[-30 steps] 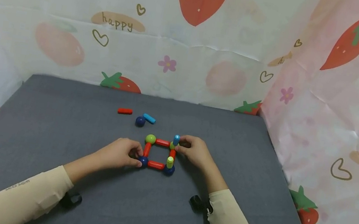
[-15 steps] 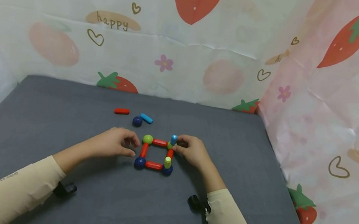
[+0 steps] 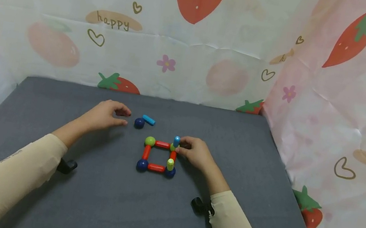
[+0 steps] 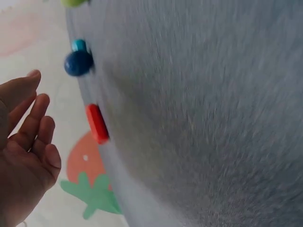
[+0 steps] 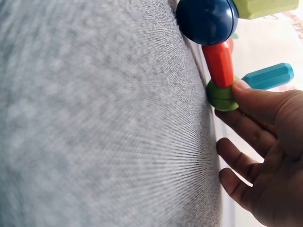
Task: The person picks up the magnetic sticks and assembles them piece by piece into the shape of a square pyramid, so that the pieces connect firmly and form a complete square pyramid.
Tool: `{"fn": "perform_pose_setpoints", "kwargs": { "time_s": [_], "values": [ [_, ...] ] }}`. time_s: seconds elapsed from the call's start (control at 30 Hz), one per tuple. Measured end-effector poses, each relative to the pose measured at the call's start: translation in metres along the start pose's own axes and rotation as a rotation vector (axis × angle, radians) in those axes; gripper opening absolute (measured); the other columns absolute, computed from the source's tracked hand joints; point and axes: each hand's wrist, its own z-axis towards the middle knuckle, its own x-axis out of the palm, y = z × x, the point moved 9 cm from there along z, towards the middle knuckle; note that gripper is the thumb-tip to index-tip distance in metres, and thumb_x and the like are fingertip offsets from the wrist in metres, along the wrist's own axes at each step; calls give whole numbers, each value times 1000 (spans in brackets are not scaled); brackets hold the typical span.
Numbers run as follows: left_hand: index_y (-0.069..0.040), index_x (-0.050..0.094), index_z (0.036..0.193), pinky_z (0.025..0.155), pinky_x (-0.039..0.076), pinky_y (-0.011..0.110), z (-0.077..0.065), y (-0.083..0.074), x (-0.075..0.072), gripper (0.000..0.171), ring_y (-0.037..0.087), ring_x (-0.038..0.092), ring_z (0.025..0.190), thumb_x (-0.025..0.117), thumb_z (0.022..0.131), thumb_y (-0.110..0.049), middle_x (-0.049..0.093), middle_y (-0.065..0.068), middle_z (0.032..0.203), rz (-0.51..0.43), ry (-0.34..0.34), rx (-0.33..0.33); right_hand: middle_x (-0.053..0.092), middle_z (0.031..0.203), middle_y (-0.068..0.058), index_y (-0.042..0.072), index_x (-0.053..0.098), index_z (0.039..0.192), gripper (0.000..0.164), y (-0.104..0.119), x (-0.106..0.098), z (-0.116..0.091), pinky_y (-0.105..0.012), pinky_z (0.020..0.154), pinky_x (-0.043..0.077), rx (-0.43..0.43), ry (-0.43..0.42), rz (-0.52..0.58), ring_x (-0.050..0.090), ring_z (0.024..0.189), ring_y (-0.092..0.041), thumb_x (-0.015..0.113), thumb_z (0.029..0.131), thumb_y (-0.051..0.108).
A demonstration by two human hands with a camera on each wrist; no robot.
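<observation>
A square of red rods (image 3: 156, 168) and balls lies flat, with green balls at the back corners and dark blue balls (image 3: 142, 165) at the front. From the back right green ball (image 5: 221, 97) a blue rod (image 3: 177, 141) stands up, and a yellow-green rod (image 3: 170, 164) rises from the front right ball. My right hand (image 3: 196, 153) pinches that green ball between thumb and finger. Holding nothing, my left hand (image 3: 105, 114) is over the back left of the table, fingers loosely bent. A loose red rod (image 4: 97, 124) lies near it, hidden in the head view.
A loose dark blue ball (image 3: 139, 123) and a light blue rod (image 3: 148, 120) lie together behind the square. The grey cloth (image 3: 112, 206) covers the table. A printed curtain (image 3: 189, 71) stands along the back and right edges.
My left hand has let go of the front left blue ball and moved back and left, over to the loose red rod. The right hand stays at the green ball.
</observation>
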Motion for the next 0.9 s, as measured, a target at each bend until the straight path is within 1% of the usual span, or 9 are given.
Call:
{"fn": "perform_pose_setpoints", "kwargs": {
  "time_s": [0.17, 0.33, 0.53, 0.73, 0.9],
  "values": [
    [-8, 67, 132, 99, 44, 55, 12, 17, -6, 37, 34, 53, 117, 72, 97, -19, 67, 14, 126, 29, -36, -37, 74, 116, 1, 21, 74, 119, 26, 0, -1, 0, -36, 85, 56, 4, 0, -2, 67, 105, -18, 77, 94, 28],
    [-7, 66, 135, 100, 43, 56, 22, 29, -6, 40, 36, 52, 118, 72, 97, -19, 66, 17, 130, 59, -46, -68, 74, 117, 0, 21, 74, 120, 27, -1, -1, 1, -37, 86, 56, 2, 2, -2, 67, 107, -18, 76, 94, 28],
    [-5, 65, 136, 102, 44, 57, 34, 46, -1, 43, 39, 52, 122, 73, 97, -18, 65, 19, 133, 66, -27, -91, 74, 118, 0, 20, 74, 121, 28, -2, -1, 2, -38, 88, 56, 7, 4, -5, 67, 108, -19, 77, 94, 29],
    [-5, 64, 137, 105, 41, 58, 42, 60, 4, 45, 40, 47, 127, 74, 96, -20, 64, 20, 135, 61, -3, -131, 74, 118, 0, 20, 74, 121, 29, -3, -1, 3, -37, 87, 56, 3, 1, -4, 67, 108, -19, 77, 94, 29],
    [-3, 66, 134, 106, 41, 58, 45, 66, 8, 41, 40, 51, 125, 72, 97, -21, 65, 21, 133, 66, 16, -139, 74, 118, 1, 20, 74, 122, 30, -4, 1, 3, -37, 86, 56, 1, 4, 9, 67, 108, -18, 77, 94, 29]
  ]
}}
